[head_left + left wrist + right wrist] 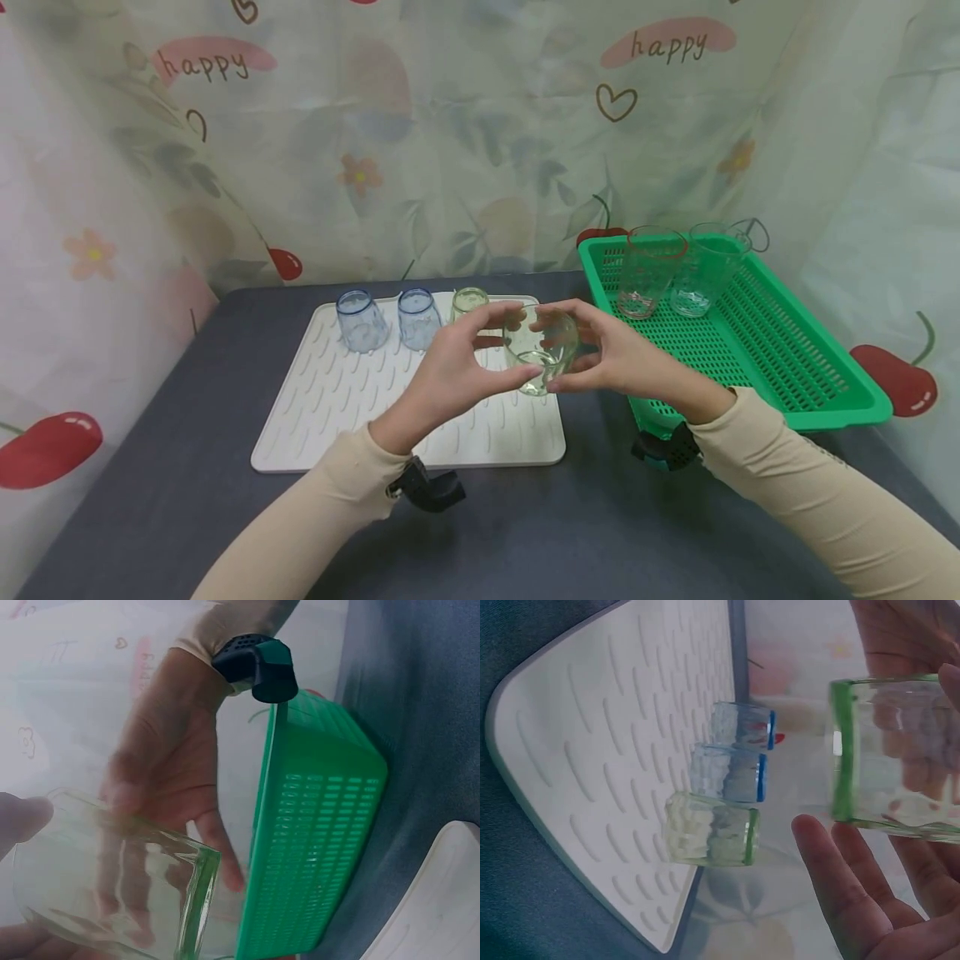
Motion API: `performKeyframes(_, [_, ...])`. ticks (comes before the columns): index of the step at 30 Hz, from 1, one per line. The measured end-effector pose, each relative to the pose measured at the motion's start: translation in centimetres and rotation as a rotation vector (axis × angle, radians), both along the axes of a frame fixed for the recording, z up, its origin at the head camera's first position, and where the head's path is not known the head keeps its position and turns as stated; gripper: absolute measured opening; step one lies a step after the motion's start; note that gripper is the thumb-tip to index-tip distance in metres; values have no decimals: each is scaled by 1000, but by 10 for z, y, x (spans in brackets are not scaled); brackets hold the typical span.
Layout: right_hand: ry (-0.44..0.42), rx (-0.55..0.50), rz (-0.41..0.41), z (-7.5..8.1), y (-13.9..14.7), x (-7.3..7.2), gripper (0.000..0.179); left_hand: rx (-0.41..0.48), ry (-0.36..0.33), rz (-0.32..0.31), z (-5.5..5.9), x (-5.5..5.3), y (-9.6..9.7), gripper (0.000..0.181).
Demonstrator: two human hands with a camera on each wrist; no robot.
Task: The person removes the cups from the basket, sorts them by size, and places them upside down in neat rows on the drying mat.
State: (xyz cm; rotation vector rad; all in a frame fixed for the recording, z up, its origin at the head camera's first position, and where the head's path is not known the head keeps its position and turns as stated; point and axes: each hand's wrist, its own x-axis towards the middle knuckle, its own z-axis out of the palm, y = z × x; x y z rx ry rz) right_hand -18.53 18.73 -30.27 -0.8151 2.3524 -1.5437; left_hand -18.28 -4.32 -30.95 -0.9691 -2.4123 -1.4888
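Observation:
A pale green-tinted glass tumbler [546, 354] is held up between both hands, over the mat's right edge in the head view. My left hand [457, 367] grips it from the left, thumb on the near side. From the right, my right hand [626, 354] holds it with the thumb low on the near side and fingers around the far side. The tumbler's thick green edge [843, 750] points down. On the white mat [337, 425] stand two blue tumblers [363, 325] and a green tumbler [712, 829], coloured edges up; the left hand partly hides the green one.
To the right is a green perforated basket [780, 350], with a red-rimmed tall glass [651, 271] and a clear glass mug [705, 271] standing in it. A patterned curtain [480, 125] hangs behind the dark table [540, 533]. Each wrist wears a black device [431, 487].

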Motion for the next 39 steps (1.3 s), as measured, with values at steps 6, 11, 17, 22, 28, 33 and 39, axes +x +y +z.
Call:
performKeyframes(6, [-57,-7,16,-8,-1,-2,75,22,9,-13,4,1,0,62])
performKeyframes(11, [-56,20,12,-10,-2,-2,72,17,22,-17,5,1,0,63])
performKeyframes(17, [-54,34,7,-10,-2,-2,72,37,14,-27,5,2,0,63])
performKeyframes(22, [-61,33,-5,-10,-1,-1,73,51,-14,-45,3,0,-3,64])
performKeyframes(28, [-59,26,-20,-9,1,0,71,37,-81,-90,2,-2,-8,72])
performKeyframes(33, [-45,39,-36,-9,2,0,71,7,-126,-86,3,-3,-16,78])
performKeyframes(39, [-41,43,-51,-7,4,2,72,-49,-82,-51,2,-4,-28,70])
